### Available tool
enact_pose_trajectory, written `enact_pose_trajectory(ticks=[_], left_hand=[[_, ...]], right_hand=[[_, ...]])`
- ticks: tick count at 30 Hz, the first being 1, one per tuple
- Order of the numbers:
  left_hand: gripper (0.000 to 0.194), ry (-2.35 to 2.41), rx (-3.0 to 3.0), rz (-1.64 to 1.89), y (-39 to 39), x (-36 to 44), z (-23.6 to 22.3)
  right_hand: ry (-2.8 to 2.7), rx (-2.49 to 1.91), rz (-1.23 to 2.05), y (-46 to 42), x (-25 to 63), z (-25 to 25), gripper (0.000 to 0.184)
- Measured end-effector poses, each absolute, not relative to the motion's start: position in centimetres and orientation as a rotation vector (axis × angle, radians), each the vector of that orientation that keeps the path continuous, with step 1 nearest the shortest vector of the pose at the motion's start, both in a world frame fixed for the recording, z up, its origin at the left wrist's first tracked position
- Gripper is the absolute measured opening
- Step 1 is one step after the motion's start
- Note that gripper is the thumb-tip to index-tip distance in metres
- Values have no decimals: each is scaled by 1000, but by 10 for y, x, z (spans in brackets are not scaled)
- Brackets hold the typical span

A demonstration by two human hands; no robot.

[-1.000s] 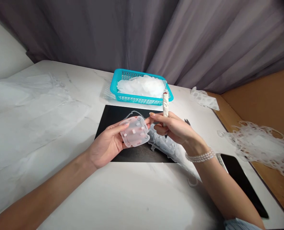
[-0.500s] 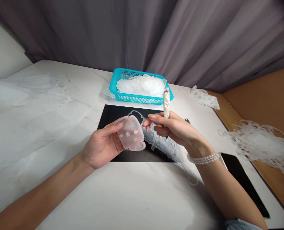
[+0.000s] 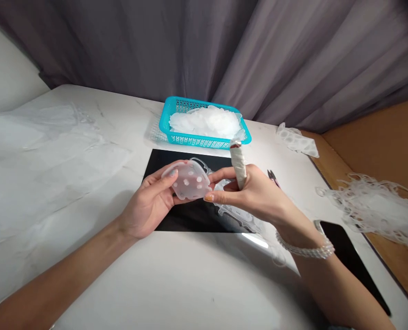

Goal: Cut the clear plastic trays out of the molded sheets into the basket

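My left hand (image 3: pixel 151 199) holds a thin, translucent, flexible piece (image 3: pixel 187 182) with rounded edges and several small spots or holes, thumb on its face and fingers behind. At its right edge, the thumb and forefinger of my right hand (image 3: pixel 261 190) touch or pinch the rim. A stick-like tool wrapped in white tape (image 3: pixel 238 166) stands up out of that same hand; its lower end is hidden. Beneath both hands lies a black mat (image 3: pixel 186 223), bearing a translucent sheet with cut-out outlines (image 3: pixel 236 214), partly covered by my right hand.
Behind the mat stands a blue basket (image 3: pixel 207 140) of translucent white pieces (image 3: pixel 207 121). Clear film (image 3: pixel 46 160) spreads over the left side. To the right are small scissors or snips (image 3: pixel 272 177), a phone (image 3: pixel 351 263), a heap of stringy offcuts (image 3: pixel 379 208) and a perforated scrap (image 3: pixel 296 141).
My right hand has turned and lowered its thumb to the piece's right edge, tilting the taped tool leftward. The piece has rotated and flattened a little in my left hand.
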State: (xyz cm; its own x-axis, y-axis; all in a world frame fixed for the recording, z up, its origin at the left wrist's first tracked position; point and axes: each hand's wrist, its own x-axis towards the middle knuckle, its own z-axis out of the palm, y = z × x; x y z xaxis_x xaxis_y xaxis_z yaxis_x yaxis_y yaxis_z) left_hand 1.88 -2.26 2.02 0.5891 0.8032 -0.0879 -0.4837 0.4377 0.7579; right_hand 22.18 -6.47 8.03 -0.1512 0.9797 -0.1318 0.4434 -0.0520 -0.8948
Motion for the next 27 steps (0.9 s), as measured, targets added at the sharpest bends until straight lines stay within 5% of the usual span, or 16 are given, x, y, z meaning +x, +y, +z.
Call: enact_pose_trajectory(ticks=[14, 21, 27], left_hand=[[20, 354, 667, 847, -23, 15, 19], [53, 498, 431, 689, -27, 16, 29], [36, 481, 617, 710, -28, 13, 32]], right_hand=[[-1521, -1370, 867, -73, 209, 77, 8], [-1788, -1280, 112, -74, 207, 64, 11], [-1912, -1277, 555, -67, 213, 66, 12]])
